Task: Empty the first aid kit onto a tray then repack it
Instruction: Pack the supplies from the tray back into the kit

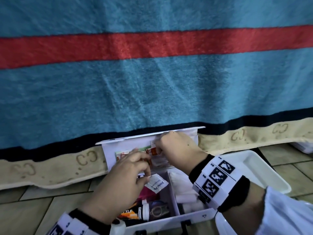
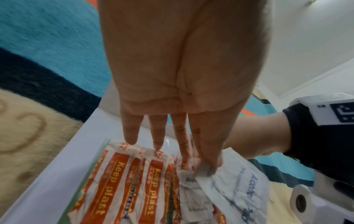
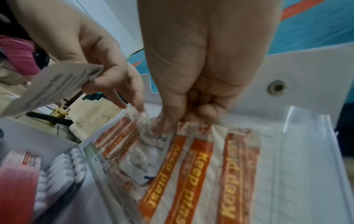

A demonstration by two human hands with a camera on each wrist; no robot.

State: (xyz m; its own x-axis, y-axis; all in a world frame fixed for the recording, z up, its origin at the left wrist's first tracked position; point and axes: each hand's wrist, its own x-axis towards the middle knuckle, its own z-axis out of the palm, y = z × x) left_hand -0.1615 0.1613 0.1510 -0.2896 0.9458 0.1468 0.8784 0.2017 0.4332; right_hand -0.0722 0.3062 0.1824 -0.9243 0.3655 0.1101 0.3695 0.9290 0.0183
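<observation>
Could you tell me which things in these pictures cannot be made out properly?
- White plastic tray: head view, its inside partly hidden by the right hand's wrist.
- White alcohol pad sachet held by the left hand: small print blurred, left wrist view.
- Orange plaster strips: right wrist view, cut off below.

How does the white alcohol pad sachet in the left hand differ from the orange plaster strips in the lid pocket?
The white paper alcohol pad sachet is square with blue print; the orange-and-white plaster strips are long and narrow with yellow lettering. The sachet is lifted free, pinched by the left hand; the strips are still in the pocket, gripped by the right hand. Both are flat paper wrappers.
</observation>
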